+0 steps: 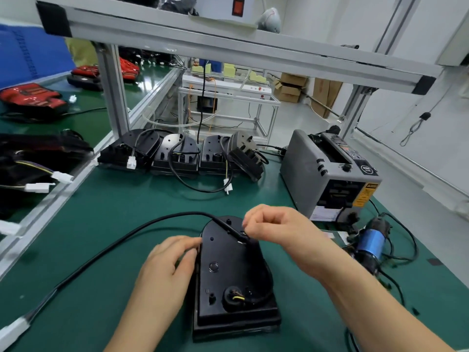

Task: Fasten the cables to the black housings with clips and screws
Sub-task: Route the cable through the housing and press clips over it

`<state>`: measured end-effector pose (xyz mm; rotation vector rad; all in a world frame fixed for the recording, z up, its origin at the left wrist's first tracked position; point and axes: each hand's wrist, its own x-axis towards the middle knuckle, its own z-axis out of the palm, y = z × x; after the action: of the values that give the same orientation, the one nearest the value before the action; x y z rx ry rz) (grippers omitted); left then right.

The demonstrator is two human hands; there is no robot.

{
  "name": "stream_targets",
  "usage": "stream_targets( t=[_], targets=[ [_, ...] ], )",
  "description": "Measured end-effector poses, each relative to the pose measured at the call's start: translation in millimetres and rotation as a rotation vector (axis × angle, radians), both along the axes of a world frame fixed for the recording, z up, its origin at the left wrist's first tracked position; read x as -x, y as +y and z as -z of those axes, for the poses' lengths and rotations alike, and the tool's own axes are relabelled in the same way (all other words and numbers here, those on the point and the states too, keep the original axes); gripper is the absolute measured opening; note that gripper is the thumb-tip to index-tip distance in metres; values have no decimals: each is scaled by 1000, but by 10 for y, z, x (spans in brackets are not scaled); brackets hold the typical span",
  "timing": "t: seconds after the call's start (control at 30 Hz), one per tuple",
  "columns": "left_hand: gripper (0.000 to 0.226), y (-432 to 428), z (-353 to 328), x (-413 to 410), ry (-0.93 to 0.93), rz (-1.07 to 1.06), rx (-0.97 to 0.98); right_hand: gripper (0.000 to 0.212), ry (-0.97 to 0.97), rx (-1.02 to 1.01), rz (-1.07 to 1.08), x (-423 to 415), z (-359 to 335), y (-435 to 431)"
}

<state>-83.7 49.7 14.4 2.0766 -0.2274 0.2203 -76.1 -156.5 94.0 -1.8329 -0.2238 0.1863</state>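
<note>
Holding steady: left hand [170,262] grips housing [228,275] edge, right hand [274,226] pinches cable [142,231]; best kept flat there for clipping.

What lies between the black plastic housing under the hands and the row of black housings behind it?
Head view: bare green mat, crossed by the black cable of the near housing and a looped cable with white connector.

factory assembly line: green mat bench [127,212], aluminium frame [228,47], rows of black housings [177,153].
</note>
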Motion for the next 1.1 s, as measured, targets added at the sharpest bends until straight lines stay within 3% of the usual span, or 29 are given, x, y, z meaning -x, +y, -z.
stream_targets(
  t=[0.1, 0.27, 0.43, 1.1],
  targets=[
    [29, -31, 50, -38, 11, -25, -30, 25, -17, 155, -117, -40, 88, 172],
    [31, -30, 118, 5, 32, 9, 1, 26, -89, 380, -116, -124, 252, 221],
    [38, -36, 118, 32, 3, 2, 28, 30, -55, 397, -181, -114, 286, 230],
    [35, -29, 198, 7, -33, -16, 20, 28, -176, 542, -66, -86, 372, 345]
  ],
)
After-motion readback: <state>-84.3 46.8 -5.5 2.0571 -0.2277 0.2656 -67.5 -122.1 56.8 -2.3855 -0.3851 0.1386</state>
